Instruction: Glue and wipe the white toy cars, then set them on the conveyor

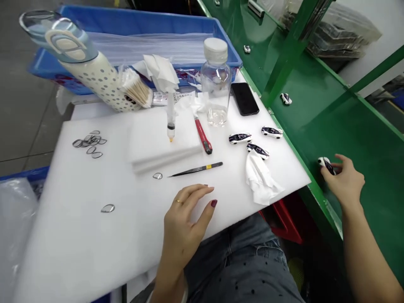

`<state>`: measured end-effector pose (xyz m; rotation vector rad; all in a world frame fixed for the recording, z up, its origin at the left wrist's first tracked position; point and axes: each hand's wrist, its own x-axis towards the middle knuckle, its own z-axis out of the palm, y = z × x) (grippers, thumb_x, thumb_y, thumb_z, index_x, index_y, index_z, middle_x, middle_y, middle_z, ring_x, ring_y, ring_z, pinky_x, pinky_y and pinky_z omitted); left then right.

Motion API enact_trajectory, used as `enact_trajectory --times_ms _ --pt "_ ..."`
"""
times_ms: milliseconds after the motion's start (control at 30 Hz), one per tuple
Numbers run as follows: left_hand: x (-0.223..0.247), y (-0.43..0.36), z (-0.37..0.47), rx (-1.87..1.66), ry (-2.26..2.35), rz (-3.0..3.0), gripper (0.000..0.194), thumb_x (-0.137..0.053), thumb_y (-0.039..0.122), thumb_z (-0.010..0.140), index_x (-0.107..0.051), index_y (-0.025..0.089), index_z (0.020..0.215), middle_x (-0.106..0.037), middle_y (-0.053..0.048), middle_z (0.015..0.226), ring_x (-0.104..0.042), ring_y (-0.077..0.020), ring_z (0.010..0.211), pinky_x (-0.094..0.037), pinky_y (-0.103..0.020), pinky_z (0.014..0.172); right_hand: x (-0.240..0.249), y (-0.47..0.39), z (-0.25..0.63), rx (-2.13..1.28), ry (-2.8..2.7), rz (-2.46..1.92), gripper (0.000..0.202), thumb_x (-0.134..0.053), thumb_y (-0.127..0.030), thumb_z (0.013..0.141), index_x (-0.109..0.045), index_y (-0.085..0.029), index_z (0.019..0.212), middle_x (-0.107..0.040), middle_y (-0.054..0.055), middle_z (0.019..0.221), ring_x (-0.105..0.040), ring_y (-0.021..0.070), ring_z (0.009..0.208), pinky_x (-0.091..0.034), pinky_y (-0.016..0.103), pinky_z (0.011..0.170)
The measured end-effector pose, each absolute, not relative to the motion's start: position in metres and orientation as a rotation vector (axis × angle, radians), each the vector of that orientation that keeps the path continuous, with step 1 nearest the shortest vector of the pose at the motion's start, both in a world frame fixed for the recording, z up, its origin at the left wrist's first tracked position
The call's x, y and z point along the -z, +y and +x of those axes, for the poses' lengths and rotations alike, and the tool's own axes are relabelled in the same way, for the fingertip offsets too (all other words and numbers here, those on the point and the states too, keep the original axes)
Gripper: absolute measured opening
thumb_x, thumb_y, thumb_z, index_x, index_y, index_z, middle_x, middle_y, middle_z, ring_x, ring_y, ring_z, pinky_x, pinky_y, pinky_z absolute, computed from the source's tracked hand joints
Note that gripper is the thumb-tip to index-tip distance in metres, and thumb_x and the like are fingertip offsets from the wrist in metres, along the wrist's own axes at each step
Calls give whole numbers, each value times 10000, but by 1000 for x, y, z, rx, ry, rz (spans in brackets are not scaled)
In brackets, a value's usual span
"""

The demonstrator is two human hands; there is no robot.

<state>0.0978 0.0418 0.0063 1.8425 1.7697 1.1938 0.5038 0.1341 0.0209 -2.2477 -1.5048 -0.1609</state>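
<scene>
We've got a toy car [328, 166] pinched in our right grip [346, 181] at 3 o'clock — left grip [184, 225] loosely spread, tweezers [195, 170] at its 12 o'clock

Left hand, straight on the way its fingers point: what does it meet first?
Probably the crumpled white cloth, though the left hand could graze the tweezers; depth is unclear.

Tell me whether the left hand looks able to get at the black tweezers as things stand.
Probably yes: the left hand appears to hold nothing, and the black tweezers lie just beyond it, uncovered, with nothing visible standing between them.
</scene>
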Motion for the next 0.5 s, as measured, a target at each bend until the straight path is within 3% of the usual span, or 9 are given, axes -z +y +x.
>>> enact_trajectory --times_ms 133,267,333,433,500 --pt "-4 43 96 -1172 1761 1875 178 -614 288 937 -697 282 1094 -690 -16 1096 -678 -189 1000 -573 -327 883 -22 191 538 200 -1500 -2182 371 -814 -420 677 -707 -218 969 -739 217 991 -667 379 913 -408 463 678" --pt "-4 46 96 -1204 1764 1872 175 -616 282 931 -703 290 1082 -697 -12 1061 -694 -175 942 -599 -297 832 -25 320 483 110 -1634 -1956 336 -736 -397 770 -685 -152 995 -742 157 941 -682 252 882 -455 382 719" --pt "-5 48 96 -1225 1752 1873 182 -617 263 927 -700 288 1087 -699 -11 1049 -699 -165 928 -607 -274 814 -25 378 455 22 -1652 -1941 360 -717 -431 768 -660 -104 908 -725 191 928 -676 210 864 -442 345 713" --pt "-7 51 97 -1236 1756 1882 192 -611 230 927 -692 281 1094 -703 -7 1039 -706 -145 920 -607 -239 811 -21 423 437 -79 -1630 -1973 301 -647 -408 817 -581 -117 772 -698 240 929 -679 196 883 -422 339 744" --pt "-9 51 98 -1247 1756 1906 194 -606 222 928 -688 273 1096 -706 -7 1030 -708 -139 920 -605 -226 812 -20 426 443 -93 -1615 -2007 228 -658 -330 816 -520 -172 725 -695 192 862 -688 212 869 -425 356 750"
